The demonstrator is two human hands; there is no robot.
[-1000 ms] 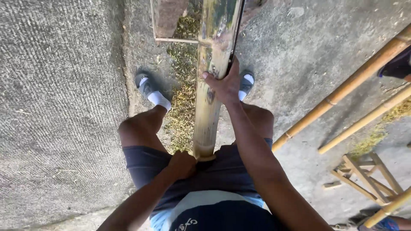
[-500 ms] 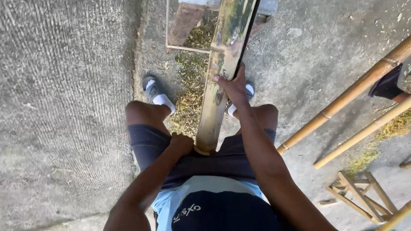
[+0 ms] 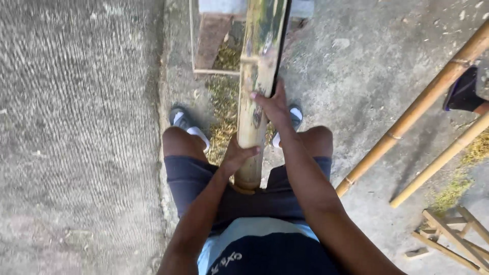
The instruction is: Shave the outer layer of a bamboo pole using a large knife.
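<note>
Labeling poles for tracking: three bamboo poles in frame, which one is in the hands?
The thick greenish bamboo pole running up the middle between the knees: left hand grips near its end, right hand higher up. The two thinner tan poles lie untouched, slanting at right.

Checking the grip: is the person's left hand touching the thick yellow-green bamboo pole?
Touching. The head view shows the left hand wrapped around the thick yellow-green bamboo pole near its lower end.

Both hands, left [image 3: 237, 155] and right [image 3: 274, 106], curl closed, arms extended.
</note>
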